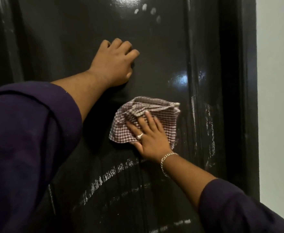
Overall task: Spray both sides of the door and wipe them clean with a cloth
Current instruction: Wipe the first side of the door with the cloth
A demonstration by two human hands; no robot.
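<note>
The one head camera looks forward and a little down, very near the dark door [154, 47].

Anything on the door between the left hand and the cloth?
No: in the head view only bare dark door separates the left hand from the checked cloth.

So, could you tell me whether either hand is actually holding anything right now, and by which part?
Neither grips anything. The right hand presses flat on the lower middle of the checked cloth against the door; the left hand rests bare on the door.
</note>
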